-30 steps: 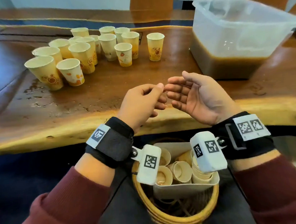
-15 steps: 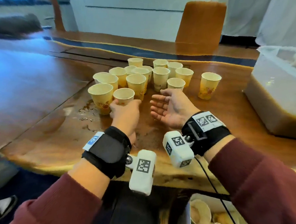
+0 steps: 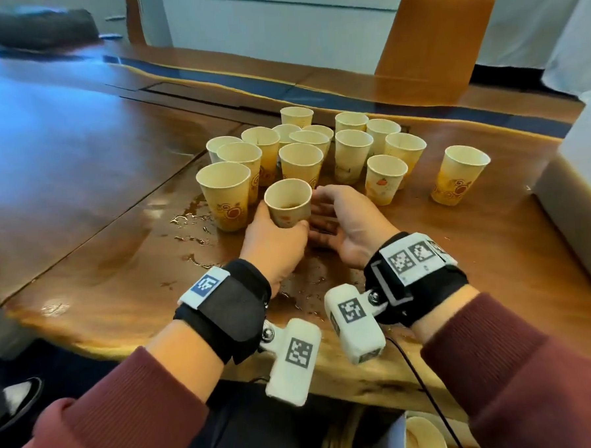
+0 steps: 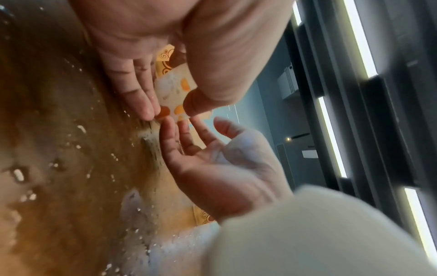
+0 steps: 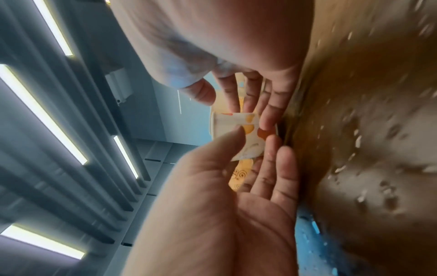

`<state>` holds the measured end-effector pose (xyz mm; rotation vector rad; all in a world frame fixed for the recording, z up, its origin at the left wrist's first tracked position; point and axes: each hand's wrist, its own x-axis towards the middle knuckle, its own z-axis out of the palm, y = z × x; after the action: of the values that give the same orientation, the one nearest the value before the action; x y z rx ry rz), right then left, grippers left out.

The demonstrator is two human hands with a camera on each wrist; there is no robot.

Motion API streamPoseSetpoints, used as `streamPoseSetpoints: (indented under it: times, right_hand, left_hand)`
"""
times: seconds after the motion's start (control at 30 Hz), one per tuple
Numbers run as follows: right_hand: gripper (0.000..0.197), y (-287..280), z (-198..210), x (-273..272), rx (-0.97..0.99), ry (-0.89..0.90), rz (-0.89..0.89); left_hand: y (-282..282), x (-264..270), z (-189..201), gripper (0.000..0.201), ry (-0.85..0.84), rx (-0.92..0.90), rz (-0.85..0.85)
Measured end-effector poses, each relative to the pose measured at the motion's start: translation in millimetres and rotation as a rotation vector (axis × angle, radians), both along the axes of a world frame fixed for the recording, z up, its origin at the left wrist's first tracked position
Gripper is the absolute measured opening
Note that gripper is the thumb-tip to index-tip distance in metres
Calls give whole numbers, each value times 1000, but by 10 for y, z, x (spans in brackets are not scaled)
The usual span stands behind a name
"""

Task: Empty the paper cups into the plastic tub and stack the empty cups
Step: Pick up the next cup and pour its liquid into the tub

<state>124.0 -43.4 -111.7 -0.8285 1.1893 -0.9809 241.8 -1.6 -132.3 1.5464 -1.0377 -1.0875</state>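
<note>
Now left hand (image 3: 275, 245) gripped a small paper cup (image 3: 289, 203) with brown liquid inside, thumb and fingers curled round it, on the wet wooden surface (image 3: 118, 267). Right hand (image 3: 350, 227) lay uncurled just right of that grip, fingers reaching the cup.

Crowded paper cups (image 3: 304, 148) block the far side; wet table (image 3: 125, 274) nearer lies open

Head view: bright, even daylight with a cool blue glare across the polished brown wooden table (image 3: 78, 160); straight lines bow toward the edges. Wrist views: long white ceiling light strips (image 5: 59, 134) blown out, strong wide-angle stretch, spilled droplets glinting, and the near white camera housing (image 4: 319, 233) badly out of focus.
</note>
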Motion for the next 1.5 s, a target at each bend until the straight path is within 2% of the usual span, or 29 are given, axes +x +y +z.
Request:
streamPoseSetpoints:
  times: [0.2, 0.27, 0.33, 0.43, 0.53, 0.63, 0.77, 0.87, 0.93, 1.0, 1.03, 1.1, 1.13, 1.2, 1.5]
  right_hand:
    - [19, 289, 80, -386, -39, 43, -47]
    - [17, 395, 128, -530, -40, 50, -80]
    - [25, 495, 198, -728, -53, 54, -127]
    - [26, 667, 382, -1050, -103, 57, -178]
    - [21, 830, 601, -1405, -136, 57, -193]
    - [24, 973, 866, -1857, -186, 103, -199]
    - [22, 1100, 1220, -2536, -327, 252, -240]
    - [18, 1083, 1443, -3196, -501, 449, -462]
    - [19, 1026, 1546, -3635, -566, 669, -635]
    - [21, 949, 1566, -4076, -519, 939, -729]
    - [22, 892, 1527, -4268, -441, 1116, -711]
    - [43, 809, 1438, -4522, -171, 1429, -554]
    - [57, 781, 1390, -4573, -46, 1496, -485]
    - [72, 733, 1321, -4628, 41, 1504, -432]
    - [83, 656, 1271, -4698, 92, 1507, -436]
  left_hand:
    - [101, -218, -62, 62, -230, -116, -66]
    - [156, -326, -4, 65, -274, -168, -116]
    - [213, -487, 108, 68, -302, -218, -166]
    - [295, -775, 308, 71, -290, -294, -219]
    - [377, -1110, 508, 72, -226, -351, -250]
    - [459, -1543, 738, 74, -155, -410, -280]
    - [468, -2061, 963, 65, -65, -475, -368]
    - [425, -2403, 1115, 64, -52, -494, -431]
    - [378, -2605, 1184, 61, -30, -515, -466]
    - [357, -2775, 1258, 60, -18, -533, -499]
    - [345, -2832, 1295, 61, -22, -541, -515]
    - [308, -2930, 1391, 60, -46, -553, -552]
    - [282, -2974, 1414, 60, -55, -557, -563]
    - [215, -3047, 1467, 59, -87, -576, -572]
    - [-57, -3283, 1591, 64, -221, -597, -633]
